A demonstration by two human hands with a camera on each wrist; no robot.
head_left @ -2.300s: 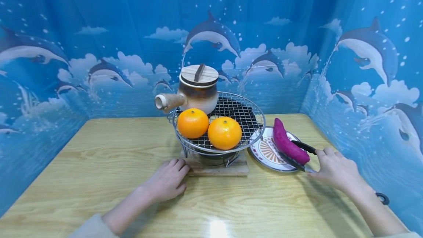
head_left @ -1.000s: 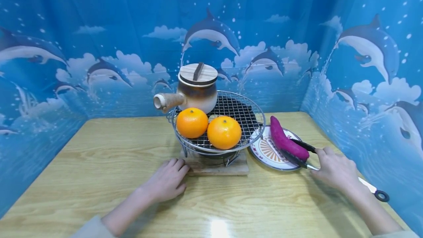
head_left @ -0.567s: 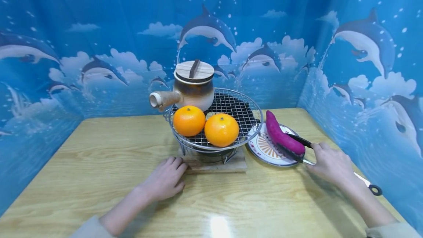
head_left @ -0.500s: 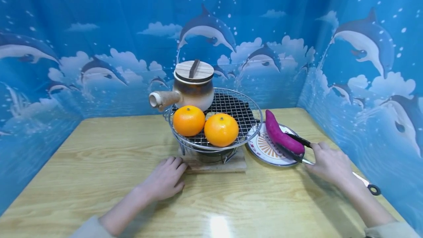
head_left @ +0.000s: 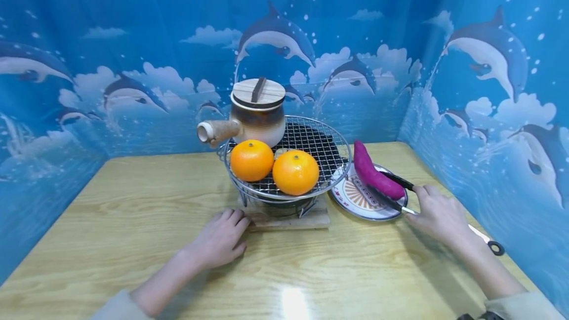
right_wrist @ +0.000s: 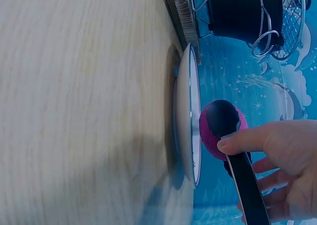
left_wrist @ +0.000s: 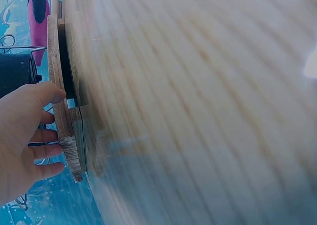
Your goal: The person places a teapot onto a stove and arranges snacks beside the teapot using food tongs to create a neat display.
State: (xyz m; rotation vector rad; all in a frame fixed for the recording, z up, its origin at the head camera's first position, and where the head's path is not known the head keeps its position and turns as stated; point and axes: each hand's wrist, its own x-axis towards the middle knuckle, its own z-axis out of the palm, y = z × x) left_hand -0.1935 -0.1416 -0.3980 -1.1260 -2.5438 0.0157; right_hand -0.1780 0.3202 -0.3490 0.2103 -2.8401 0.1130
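In the head view my right hand holds black-and-silver tongs at the right. Their two black heads lie along both sides of a purple sweet potato, tilted over a patterned white plate. The right wrist view shows the thumb pressing one tong arm; the sweet potato is close to the plate's rim, and I cannot tell whether they touch. My left hand rests at the front left corner of a wooden board, its fingertips touching the edge in the left wrist view.
A round wire-mesh grill on a stove stands on the board. Two oranges and a lidded clay pot sit on it, the pot's handle pointing left. A blue dolphin curtain encloses the wooden table.
The tongs have closed in on the sweet potato, which has shifted slightly up and left over the plate. The left hand keeps its place; the head view has shifted a little.
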